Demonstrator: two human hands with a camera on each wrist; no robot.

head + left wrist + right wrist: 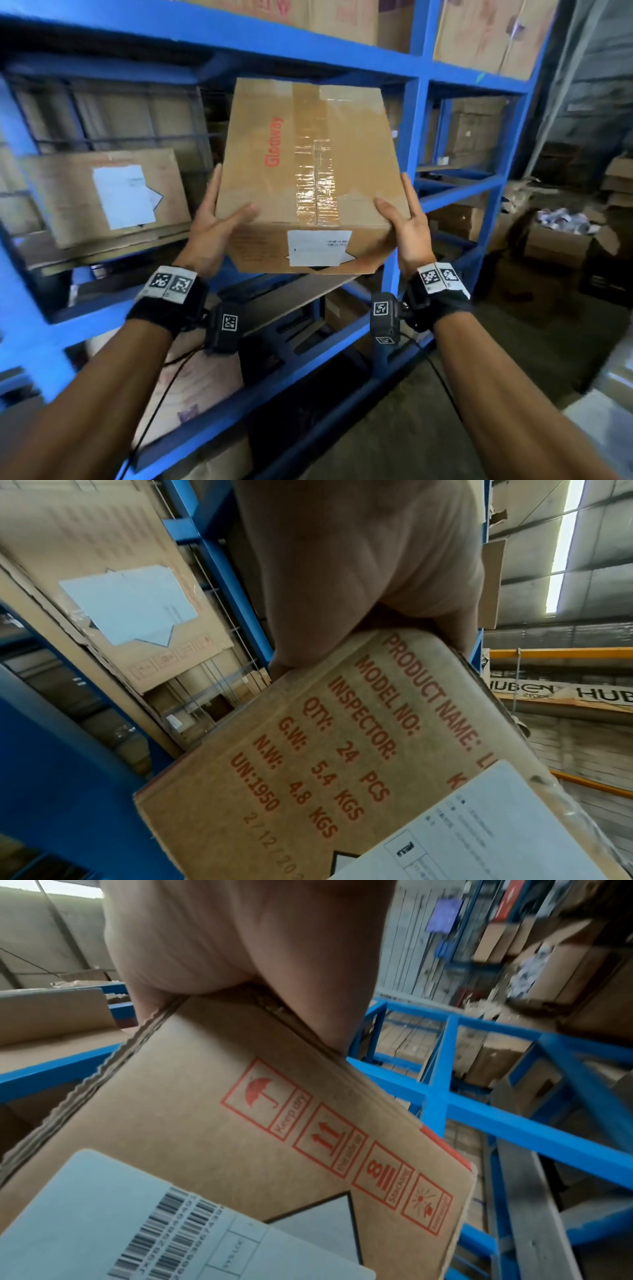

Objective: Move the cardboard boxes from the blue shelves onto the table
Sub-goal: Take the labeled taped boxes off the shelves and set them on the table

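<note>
I hold a taped cardboard box (308,178) with red lettering and a white label in front of the blue shelves (416,144). My left hand (219,219) grips its near left corner, thumb on top and fingers along the side. My right hand (404,222) grips the near right corner the same way. The left wrist view shows the box (325,764) side with red product text under my left hand (359,561). The right wrist view shows the box (240,1123) with handling symbols under my right hand (240,934). The box hangs clear of the shelf, tilted towards me.
Another labelled cardboard box (102,198) lies on the shelf to the left. More boxes (486,34) fill the top shelf and the lower levels. Open cartons (561,236) stand on the floor at the right. Concrete floor (411,428) runs along the rack.
</note>
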